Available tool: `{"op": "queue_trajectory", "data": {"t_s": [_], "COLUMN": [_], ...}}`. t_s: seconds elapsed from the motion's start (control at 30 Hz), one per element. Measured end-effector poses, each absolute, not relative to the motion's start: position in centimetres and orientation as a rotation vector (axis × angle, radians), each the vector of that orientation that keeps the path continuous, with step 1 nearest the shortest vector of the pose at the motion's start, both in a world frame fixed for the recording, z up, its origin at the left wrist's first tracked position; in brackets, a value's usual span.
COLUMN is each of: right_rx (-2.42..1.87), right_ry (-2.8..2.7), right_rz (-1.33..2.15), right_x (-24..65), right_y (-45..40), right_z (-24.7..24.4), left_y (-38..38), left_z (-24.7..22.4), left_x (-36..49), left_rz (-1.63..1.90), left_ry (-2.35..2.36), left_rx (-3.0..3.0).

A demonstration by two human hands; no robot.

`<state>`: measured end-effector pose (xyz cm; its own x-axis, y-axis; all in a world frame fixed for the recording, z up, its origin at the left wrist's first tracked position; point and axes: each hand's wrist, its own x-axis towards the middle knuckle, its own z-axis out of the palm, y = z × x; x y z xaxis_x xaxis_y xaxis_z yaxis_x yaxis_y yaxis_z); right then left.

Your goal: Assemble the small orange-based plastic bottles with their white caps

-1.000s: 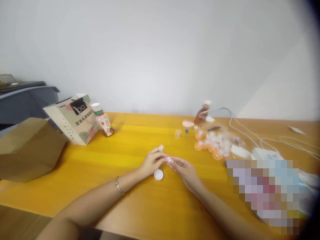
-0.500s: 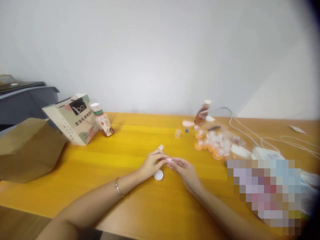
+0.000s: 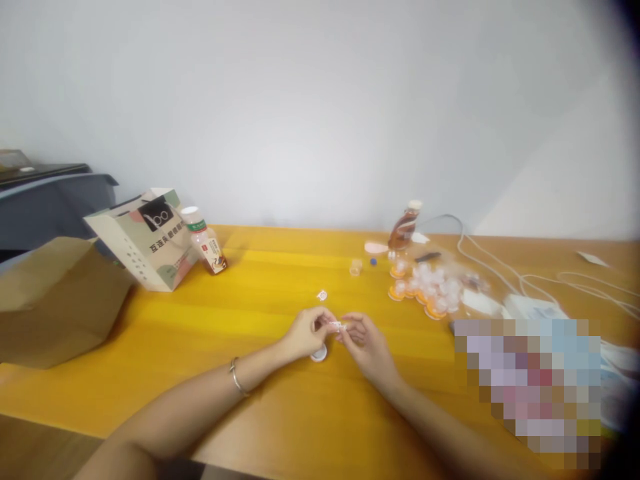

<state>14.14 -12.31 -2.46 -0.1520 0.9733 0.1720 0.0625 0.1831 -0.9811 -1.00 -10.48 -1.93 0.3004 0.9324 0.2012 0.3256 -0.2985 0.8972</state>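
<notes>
Here both the left hand (image 3: 305, 333) and right hand (image 3: 363, 341) pinch a tiny white piece (image 3: 338, 325) — too blurred to identify.

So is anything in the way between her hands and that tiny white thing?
No. The left hand and right hand both pinch the tiny white piece between their fingertips, just above the round white cap on the yellow table. Nothing visible sits between them.

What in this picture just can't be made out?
- Small white piece, head view: pinched between left hand and right hand; too small and blurred to identify.
- White round cap: partly hidden under the hands.
- Pixelated patch: hides whatever lies there.
- Bottle label: too blurred to read.
</notes>
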Motion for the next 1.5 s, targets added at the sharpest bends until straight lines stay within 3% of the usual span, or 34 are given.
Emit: {"op": "queue_trajectory", "data": {"t_s": [0.77, 0.93, 1.2, 1.5], "right_rx": [-0.977, -1.001, -1.065, -1.033], "right_ry": [-1.109, -1.074, -1.081, -0.898], "right_rz": [1.582, 1.492, 1.461, 1.579], "right_x": [14.7, 14.9, 14.8, 14.9], "right_y": [-11.4, -10.9, -11.2, -11.2], "right_z": [-2.0, -2.5, -2.1, -1.9], "left_y": [-9.8, -7.6, -5.1, -6.2], "left_z": [-0.8, -1.2, -2.4, -2.0], "left_x": [-2.8, -3.5, -2.6, -3.4], "left_rz": [1.071, 1.135, 0.583, 0.421], "left_ry": [0.805, 1.128, 1.415, 1.457], "left_rx": [2.282, 2.324, 2.805, 2.830]}}
